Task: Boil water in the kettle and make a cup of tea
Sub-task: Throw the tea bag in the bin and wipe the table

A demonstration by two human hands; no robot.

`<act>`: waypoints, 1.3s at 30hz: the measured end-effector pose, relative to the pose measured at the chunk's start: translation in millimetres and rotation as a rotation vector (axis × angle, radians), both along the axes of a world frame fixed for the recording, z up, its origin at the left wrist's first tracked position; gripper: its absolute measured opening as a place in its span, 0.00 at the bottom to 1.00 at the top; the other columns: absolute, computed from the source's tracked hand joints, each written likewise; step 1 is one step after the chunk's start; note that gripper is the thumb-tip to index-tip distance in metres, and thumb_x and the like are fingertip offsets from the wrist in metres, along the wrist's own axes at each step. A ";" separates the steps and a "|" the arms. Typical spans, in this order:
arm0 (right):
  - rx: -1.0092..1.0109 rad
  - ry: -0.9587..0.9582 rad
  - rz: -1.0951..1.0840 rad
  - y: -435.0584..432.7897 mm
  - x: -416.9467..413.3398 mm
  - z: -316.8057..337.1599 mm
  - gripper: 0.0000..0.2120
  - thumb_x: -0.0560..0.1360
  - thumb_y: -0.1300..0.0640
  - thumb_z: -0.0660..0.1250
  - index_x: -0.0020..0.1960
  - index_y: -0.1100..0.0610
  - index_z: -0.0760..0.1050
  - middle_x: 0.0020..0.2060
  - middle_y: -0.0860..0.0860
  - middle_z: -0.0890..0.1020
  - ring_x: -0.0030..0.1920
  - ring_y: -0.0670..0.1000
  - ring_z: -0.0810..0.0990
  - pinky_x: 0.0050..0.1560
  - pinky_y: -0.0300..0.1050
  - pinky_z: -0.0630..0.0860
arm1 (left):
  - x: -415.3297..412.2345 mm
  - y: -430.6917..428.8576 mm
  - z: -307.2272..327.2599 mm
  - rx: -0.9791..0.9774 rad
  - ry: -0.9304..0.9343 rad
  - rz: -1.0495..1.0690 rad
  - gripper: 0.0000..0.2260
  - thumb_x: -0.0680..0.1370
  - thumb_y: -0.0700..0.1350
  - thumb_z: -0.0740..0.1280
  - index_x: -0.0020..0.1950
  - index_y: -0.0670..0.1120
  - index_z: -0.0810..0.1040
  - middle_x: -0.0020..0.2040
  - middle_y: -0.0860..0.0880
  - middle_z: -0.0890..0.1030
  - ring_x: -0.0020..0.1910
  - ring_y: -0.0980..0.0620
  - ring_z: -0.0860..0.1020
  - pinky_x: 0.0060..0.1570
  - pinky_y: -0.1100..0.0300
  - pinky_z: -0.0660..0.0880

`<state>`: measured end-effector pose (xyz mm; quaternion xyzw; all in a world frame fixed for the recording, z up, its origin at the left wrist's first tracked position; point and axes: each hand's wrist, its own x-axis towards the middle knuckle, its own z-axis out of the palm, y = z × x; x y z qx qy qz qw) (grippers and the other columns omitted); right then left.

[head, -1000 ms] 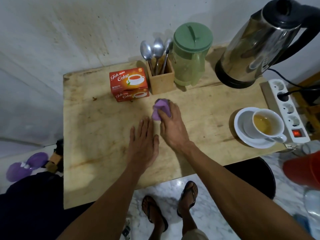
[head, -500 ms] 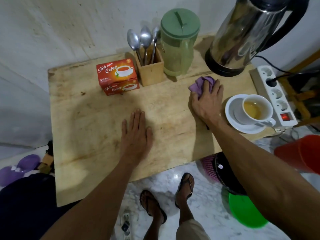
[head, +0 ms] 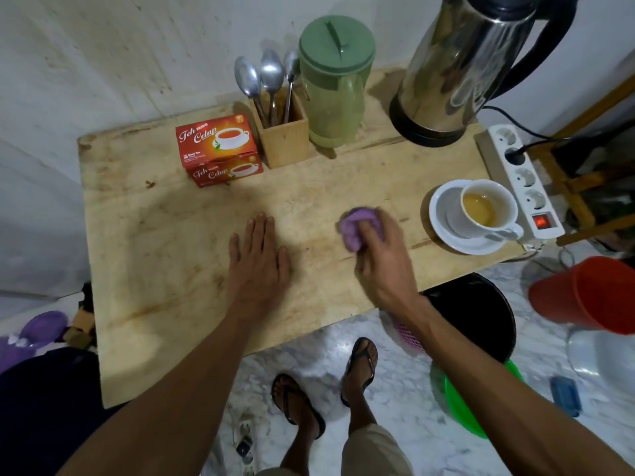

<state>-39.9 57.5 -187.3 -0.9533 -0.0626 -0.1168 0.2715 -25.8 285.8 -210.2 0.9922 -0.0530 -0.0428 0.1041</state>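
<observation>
The right hand (head: 379, 259), just right of the frame's centre, curls its fingers round a bunched purple cloth (head: 355, 228) and presses it onto the wooden counter (head: 154, 235). The left hand (head: 257, 259) lies flat and spread just left of centre, palm down, holding nothing and apparently bracing the board. This reads as wiping up after the tea. The cup (head: 488, 207) at the right edge, well apart from the cloth, holds pale amber liquid and sits off-centre on its saucer (head: 443, 218). Beyond it, the steel kettle (head: 460, 70) stands in the upper right. To wipe well, firm, overlapping strokes under the flat of the cloth would serve, with the left hand lifted aside as the cloth comes toward it. Care is needed near the saucer, since a knock could slop the tea, and near the power strip (head: 525, 180) with its lit switch, should the cloth be damp, which cannot be told. The tea box (head: 216, 146), spoon holder (head: 285, 135) and green jug (head: 335, 84) line the upper edge.
</observation>
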 end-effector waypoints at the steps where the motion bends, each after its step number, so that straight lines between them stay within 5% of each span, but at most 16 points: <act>1: -0.006 0.004 -0.088 -10.3 7.2 2.5 0.16 0.78 0.66 0.58 0.61 0.53 0.73 0.62 0.54 0.76 0.60 0.57 0.76 0.57 0.55 0.76 | 0.2 0.2 -0.8 0.000 0.007 -0.002 0.29 0.80 0.53 0.46 0.79 0.43 0.55 0.81 0.45 0.56 0.80 0.47 0.55 0.77 0.42 0.52; 3: -0.106 0.114 -0.259 -20.3 19.8 2.2 0.22 0.75 0.63 0.57 0.69 0.59 0.68 0.70 0.64 0.67 0.69 0.66 0.68 0.65 0.56 0.70 | -0.2 0.8 -1.2 0.002 0.003 -0.002 0.28 0.80 0.53 0.47 0.79 0.43 0.54 0.81 0.45 0.56 0.80 0.47 0.56 0.77 0.42 0.53; 6: -0.142 0.176 -0.350 -5.1 22.0 -0.5 0.26 0.73 0.62 0.57 0.70 0.64 0.66 0.71 0.69 0.64 0.69 0.69 0.63 0.72 0.61 0.61 | -2.1 0.2 -0.1 0.016 -0.016 -0.008 0.28 0.80 0.52 0.48 0.79 0.42 0.55 0.80 0.44 0.57 0.79 0.46 0.57 0.77 0.42 0.54; 14: -0.020 0.158 0.161 53.8 -9.3 -11.9 0.23 0.72 0.67 0.65 0.67 0.66 0.73 0.69 0.69 0.70 0.68 0.68 0.70 0.66 0.61 0.73 | -2.4 1.6 2.7 0.014 -0.009 -0.019 0.28 0.80 0.52 0.45 0.79 0.42 0.57 0.80 0.43 0.58 0.79 0.45 0.58 0.76 0.42 0.54; 18: 0.048 0.085 -0.163 12.5 56.0 -4.8 0.22 0.77 0.62 0.59 0.71 0.59 0.68 0.74 0.63 0.64 0.70 0.62 0.67 0.67 0.51 0.69 | -2.4 1.6 -0.9 0.021 -0.028 -0.005 0.27 0.81 0.51 0.48 0.79 0.43 0.56 0.80 0.44 0.58 0.79 0.46 0.57 0.77 0.43 0.55; 23: -0.047 0.069 -0.357 5.5 112.4 -6.6 0.19 0.83 0.56 0.52 0.67 0.64 0.71 0.68 0.66 0.69 0.67 0.66 0.67 0.69 0.57 0.63 | -3.4 1.2 -1.2 0.031 -0.042 -0.003 0.26 0.81 0.51 0.50 0.78 0.44 0.57 0.80 0.44 0.60 0.79 0.45 0.59 0.75 0.42 0.58; 34: 0.066 0.141 0.251 108.3 51.2 -1.2 0.19 0.75 0.66 0.64 0.66 0.65 0.75 0.68 0.66 0.73 0.69 0.66 0.71 0.71 0.55 0.68 | -17.7 21.4 6.8 0.023 0.015 0.082 0.26 0.82 0.50 0.49 0.77 0.40 0.61 0.78 0.41 0.62 0.78 0.44 0.60 0.75 0.43 0.58; 39: 0.212 0.097 -0.117 91.0 84.1 4.1 0.17 0.79 0.63 0.59 0.67 0.59 0.73 0.62 0.53 0.76 0.60 0.44 0.75 0.60 0.43 0.74 | -34.2 74.7 5.8 0.037 0.004 0.158 0.29 0.80 0.53 0.46 0.78 0.41 0.59 0.79 0.42 0.61 0.78 0.45 0.61 0.76 0.42 0.57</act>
